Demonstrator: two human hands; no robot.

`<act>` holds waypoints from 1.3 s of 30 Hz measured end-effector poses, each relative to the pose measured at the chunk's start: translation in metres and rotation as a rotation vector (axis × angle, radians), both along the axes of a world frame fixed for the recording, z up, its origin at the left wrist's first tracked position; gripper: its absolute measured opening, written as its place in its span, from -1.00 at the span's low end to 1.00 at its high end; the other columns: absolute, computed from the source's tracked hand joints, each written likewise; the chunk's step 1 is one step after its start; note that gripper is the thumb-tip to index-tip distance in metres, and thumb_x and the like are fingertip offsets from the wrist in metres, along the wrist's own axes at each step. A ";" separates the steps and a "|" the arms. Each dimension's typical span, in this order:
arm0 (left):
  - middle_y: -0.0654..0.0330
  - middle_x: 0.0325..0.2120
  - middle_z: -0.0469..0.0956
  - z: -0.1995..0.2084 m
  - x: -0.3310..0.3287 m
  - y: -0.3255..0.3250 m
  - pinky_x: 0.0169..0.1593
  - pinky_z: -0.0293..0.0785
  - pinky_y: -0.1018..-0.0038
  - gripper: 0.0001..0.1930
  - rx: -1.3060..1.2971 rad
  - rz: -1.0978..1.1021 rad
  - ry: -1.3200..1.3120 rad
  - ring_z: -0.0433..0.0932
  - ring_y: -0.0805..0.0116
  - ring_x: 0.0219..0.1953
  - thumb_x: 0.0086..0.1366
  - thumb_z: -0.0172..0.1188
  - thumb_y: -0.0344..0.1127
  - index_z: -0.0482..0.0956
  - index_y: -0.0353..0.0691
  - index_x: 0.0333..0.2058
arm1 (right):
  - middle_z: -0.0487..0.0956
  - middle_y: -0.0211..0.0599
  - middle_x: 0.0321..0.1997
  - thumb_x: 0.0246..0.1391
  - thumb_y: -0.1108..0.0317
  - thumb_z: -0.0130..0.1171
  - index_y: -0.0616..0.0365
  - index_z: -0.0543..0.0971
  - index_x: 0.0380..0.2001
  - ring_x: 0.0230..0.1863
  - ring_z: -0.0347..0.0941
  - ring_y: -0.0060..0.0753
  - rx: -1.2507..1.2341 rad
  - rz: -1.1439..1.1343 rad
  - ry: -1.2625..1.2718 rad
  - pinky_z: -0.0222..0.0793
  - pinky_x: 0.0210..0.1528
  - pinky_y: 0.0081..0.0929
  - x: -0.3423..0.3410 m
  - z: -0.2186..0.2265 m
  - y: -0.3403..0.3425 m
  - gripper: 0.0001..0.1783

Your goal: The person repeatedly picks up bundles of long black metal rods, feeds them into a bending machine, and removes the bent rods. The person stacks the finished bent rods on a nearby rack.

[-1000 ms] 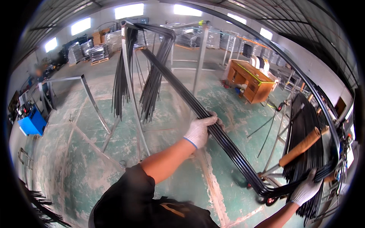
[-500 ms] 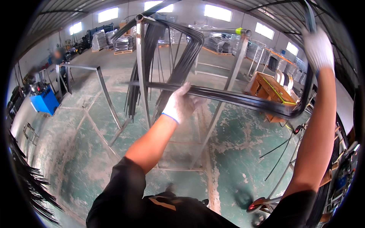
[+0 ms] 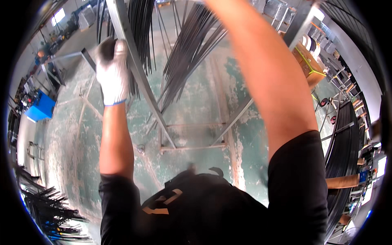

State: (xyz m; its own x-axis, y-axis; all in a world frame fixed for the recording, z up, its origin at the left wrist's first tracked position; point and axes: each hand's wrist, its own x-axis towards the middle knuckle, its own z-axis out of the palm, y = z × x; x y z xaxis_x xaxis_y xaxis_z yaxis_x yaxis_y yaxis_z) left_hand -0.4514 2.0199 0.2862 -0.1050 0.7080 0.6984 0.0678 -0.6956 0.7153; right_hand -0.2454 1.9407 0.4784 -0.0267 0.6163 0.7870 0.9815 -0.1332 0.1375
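Observation:
My left hand (image 3: 112, 71), in a white glove with a dark finger side, is raised beside the left post (image 3: 132, 57) of a metal rack. Its fingers look curled around black strips (image 3: 100, 22) that run down into it, though motion blurs the grip. My right arm (image 3: 265, 65) reaches up and forward across the rack, with its hand beyond the top edge. Between the posts hang bundles of thin black strips (image 3: 190, 51), their loose ends pointing down. The upper bar of the rack is out of sight.
The rack's base bar (image 3: 194, 148) lies low in front of me. A blue cabinet (image 3: 41, 107) stands left, near another metal frame (image 3: 87, 59) and a person. More black strips lie at lower left (image 3: 49, 212) and right (image 3: 345, 143). A wooden box (image 3: 308, 67) stands right.
The bent bundle of strips held across the front has moved forward to the rack. My left hand went left and up, my right arm swung inward, and the view tilted down.

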 end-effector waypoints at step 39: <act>0.10 -0.08 0.73 -0.049 -0.142 -0.231 0.06 0.57 0.40 -0.54 -0.473 0.012 0.086 0.68 0.34 -0.09 0.35 0.31 -0.17 0.65 -0.38 0.10 | 0.66 0.28 -0.32 0.13 0.00 0.19 0.43 0.65 -0.27 -0.13 0.66 0.23 0.306 -0.006 1.092 0.62 -0.02 -0.08 0.005 -0.153 -0.388 -0.45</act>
State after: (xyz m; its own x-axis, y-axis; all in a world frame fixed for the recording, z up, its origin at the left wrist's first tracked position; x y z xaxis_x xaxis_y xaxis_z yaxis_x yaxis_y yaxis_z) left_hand -0.5939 1.7889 0.2371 -0.0708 0.9493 0.3063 0.1470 -0.2938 0.9445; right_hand -0.2400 1.5531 0.3250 0.7689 0.3921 0.5051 0.5557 -0.0190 -0.8312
